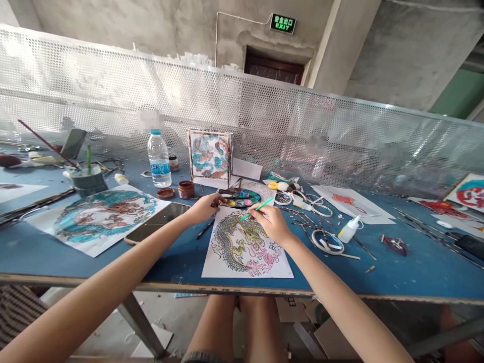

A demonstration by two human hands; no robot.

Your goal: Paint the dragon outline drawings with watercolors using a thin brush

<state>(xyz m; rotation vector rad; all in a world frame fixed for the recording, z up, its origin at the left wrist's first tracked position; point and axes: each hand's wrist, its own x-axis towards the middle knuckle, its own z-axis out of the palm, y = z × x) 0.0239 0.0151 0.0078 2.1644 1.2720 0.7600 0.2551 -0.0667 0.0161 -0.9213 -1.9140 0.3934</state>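
Note:
A sheet with a partly coloured dragon drawing (247, 247) lies on the blue table in front of me. My right hand (271, 222) is closed on a thin green paintbrush (258, 207), its tip touching the upper part of the dragon. My left hand (204, 206) rests at the left edge of a round paint palette (242, 197), fingers curled against its rim. The palette sits just beyond the sheet.
A phone (157, 222) lies left of the sheet beside a large teal dragon painting (100, 214). A water bottle (159, 159), small brown jars (186, 189), a painted box (210, 156), a glue bottle (348, 229), rings and sticks crowd the table. A perforated metal screen (302, 126) stands behind.

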